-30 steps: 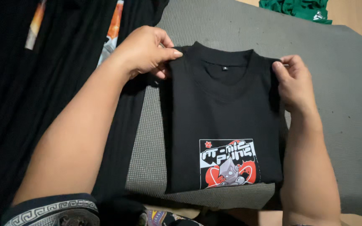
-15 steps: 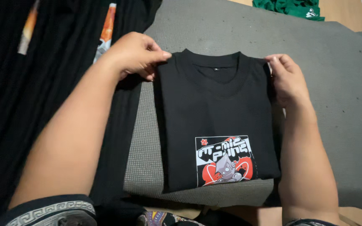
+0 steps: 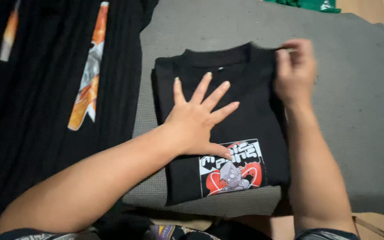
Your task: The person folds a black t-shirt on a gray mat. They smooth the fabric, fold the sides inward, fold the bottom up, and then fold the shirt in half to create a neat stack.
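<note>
The folded black shirt (image 3: pixel 227 129) lies near the middle of the grey mat (image 3: pixel 361 111), collar toward the far edge, its printed patch toward the near edge. My left hand (image 3: pixel 198 120) rests flat on it, fingers spread and gripping nothing. My right hand (image 3: pixel 295 73) pinches the cloth at the far right corner, by the shoulder. I judge the shirt light, soft and limp, quick to sag out of its fold, so I would hold it at the folded edges, both sides together. Black printed cloth (image 3: pixel 58 89) lies past the mat's left edge.
</note>
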